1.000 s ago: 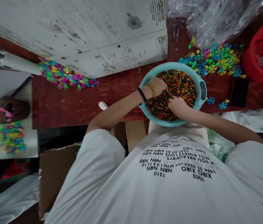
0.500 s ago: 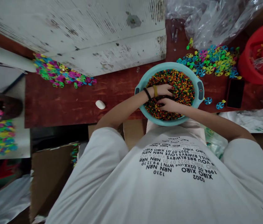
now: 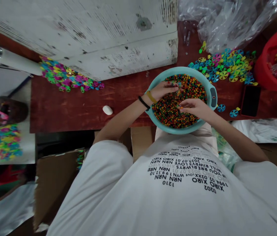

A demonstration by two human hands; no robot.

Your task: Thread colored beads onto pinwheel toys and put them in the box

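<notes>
A light blue basin (image 3: 153,120) with grey handle grips holds a mass of tiny multicoloured beads (image 3: 192,87). Over its left part is my left hand (image 3: 162,90), fingers bent together around something small and clear-looking that I cannot make out. A few coloured beads show at those fingers. My right hand (image 3: 197,108) hovers over the right part of the basin, thumb and fingers pinched with a few beads at the tips. The two hands face each other, a short gap apart. A yellow band and a black beaded bracelet circle my left wrist.
Small colourful plastic wheels (image 3: 227,67) lie behind the basin, beside a red tub (image 3: 266,62) and a phone (image 3: 250,100). Left are a white oval object (image 3: 107,110) and another pile of plastic pieces (image 3: 67,77). A large white box (image 3: 138,55) stands behind.
Both hands have lifted out of the beads. My left hand has drawn back leftward and my right hand rightward, with fingers now closed around small things.
</notes>
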